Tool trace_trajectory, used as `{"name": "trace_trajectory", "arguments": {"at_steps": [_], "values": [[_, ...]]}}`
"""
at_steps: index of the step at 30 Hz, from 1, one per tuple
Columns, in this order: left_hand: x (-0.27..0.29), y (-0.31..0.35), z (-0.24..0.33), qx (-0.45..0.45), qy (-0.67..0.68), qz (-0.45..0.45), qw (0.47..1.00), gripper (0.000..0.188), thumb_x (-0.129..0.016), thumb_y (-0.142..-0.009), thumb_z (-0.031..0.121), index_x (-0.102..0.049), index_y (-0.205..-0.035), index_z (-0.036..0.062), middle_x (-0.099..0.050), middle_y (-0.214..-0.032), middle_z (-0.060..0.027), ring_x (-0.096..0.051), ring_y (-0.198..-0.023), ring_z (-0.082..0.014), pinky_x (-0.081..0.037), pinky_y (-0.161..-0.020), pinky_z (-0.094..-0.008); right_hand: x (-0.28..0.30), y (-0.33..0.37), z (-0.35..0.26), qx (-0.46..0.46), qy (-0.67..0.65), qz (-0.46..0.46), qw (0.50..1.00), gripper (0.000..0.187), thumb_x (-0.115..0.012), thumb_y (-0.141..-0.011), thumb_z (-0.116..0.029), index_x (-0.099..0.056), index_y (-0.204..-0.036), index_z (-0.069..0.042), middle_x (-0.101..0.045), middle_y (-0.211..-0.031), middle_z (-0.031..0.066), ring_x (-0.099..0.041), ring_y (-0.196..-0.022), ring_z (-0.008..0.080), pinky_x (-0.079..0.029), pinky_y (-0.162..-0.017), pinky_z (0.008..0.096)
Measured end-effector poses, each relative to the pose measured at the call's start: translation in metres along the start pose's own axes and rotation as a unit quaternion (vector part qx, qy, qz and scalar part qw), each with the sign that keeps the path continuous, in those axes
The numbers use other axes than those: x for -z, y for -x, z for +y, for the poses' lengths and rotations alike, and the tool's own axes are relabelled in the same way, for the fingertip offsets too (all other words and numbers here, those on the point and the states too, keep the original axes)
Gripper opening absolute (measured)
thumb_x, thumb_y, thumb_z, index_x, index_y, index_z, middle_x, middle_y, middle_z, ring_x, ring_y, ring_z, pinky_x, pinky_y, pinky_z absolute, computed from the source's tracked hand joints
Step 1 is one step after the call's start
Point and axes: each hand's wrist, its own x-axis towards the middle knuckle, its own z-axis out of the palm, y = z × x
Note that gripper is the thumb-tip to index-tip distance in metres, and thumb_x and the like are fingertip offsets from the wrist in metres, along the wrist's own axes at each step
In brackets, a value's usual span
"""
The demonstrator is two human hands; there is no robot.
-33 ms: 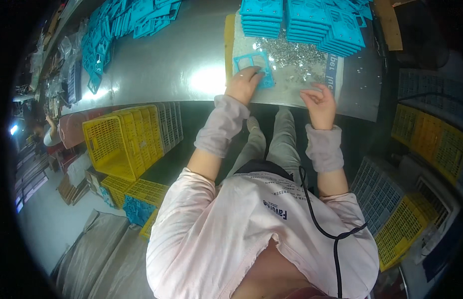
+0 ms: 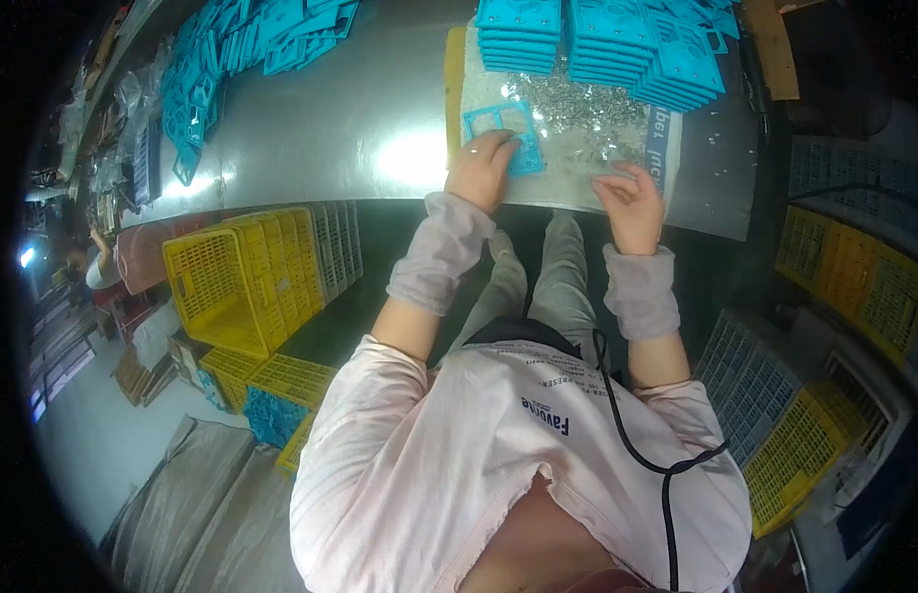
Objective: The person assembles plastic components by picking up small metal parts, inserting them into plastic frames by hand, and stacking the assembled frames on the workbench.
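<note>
At the near edge of the desk (image 2: pixel 310 138), right in front of me, here's the blue frame (image 2: pixel 527 148), flat on a pale sheet (image 2: pixel 568 180) and slightly askew. My left hand (image 2: pixel 480 176) is on it, fingers bent over its near side and covering part of the openwork; whether they pinch the rim or only press it down, I can't tell. Over to my right hand (image 2: pixel 635 206): fingers curled, thumb side turned in, poised above the sheet and well clear of the frame. Anything between those tips? Too small to make out.

Now, the feel of this frame: it looks like thin moulded plastic, so I'd call it light, fairly stiff, a touch slick. The slim bars around the openings look like the weak spots; the outer rim or a solid corner is the place to hold, with flat, gentle pressure.

Beyond it, a scatter of small metal pieces (image 2: pixel 582 107) glints, likely slippery and best taken by the very fingertips. Behind them rise neat stacks of blue plates (image 2: pixel 605 51), and far left, a loose blue heap (image 2: pixel 195 109).
</note>
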Motion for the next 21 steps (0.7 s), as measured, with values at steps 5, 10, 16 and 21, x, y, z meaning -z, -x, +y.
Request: {"name": "trace_trajectory", "arguments": {"at_steps": [5,10,16,21], "values": [[-0.004,0.005,0.011,0.098,-0.023,0.019,0.995,0.066,-0.082,-0.064,0.02,-0.057,-0.123,0.007,-0.059,-0.117,-0.0083,-0.053,-0.116,-0.028,-0.037,-0.104,-0.0475,-0.025,-0.009,0.014,0.084,0.09,-0.03,0.992,0.037,-0.073,-0.08,0.003,-0.058,-0.114,0.002,-0.074,-0.089,0.0082,-0.067,-0.081,0.0111,-0.052,-0.076,0.0252],[0.024,-0.005,0.029,0.083,-0.005,0.016,0.996,0.065,-0.082,-0.064,0.016,-0.057,-0.124,0.0069,-0.059,-0.117,-0.0081,-0.054,-0.117,-0.0272,-0.032,-0.107,-0.0516,-0.039,-0.011,-0.004,0.294,0.272,-0.034,0.916,0.032,-0.074,-0.08,-0.003,-0.06,-0.108,-0.001,-0.074,-0.088,0.0091,-0.071,-0.08,0.023,-0.054,-0.074,0.0327],[0.081,-0.012,0.069,0.068,0.013,0.03,0.997,0.065,-0.081,-0.063,0.015,-0.057,-0.123,0.0058,-0.059,-0.118,-0.0072,-0.056,-0.116,-0.0264,-0.028,-0.109,-0.0566,-0.039,0.005,-0.043,0.299,0.237,-0.055,0.923,0.029,-0.076,-0.078,-0.003,-0.061,-0.103,0.0,-0.075,-0.089,0.0087,-0.071,-0.084,0.0273,-0.055,-0.076,0.0353],[0.1,-0.014,0.079,0.067,0.034,0.049,0.996,0.068,-0.083,-0.063,0.015,-0.058,-0.126,0.0071,-0.06,-0.119,-0.0084,-0.056,-0.114,-0.0291,-0.031,-0.105,-0.0508,-0.039,0.01,-0.067,0.339,0.248,-0.08,0.904,0.028,-0.077,-0.077,-0.002,-0.062,-0.101,0.0,-0.074,-0.088,0.0091,-0.071,-0.082,0.0278,-0.055,-0.074,0.0365]]}}
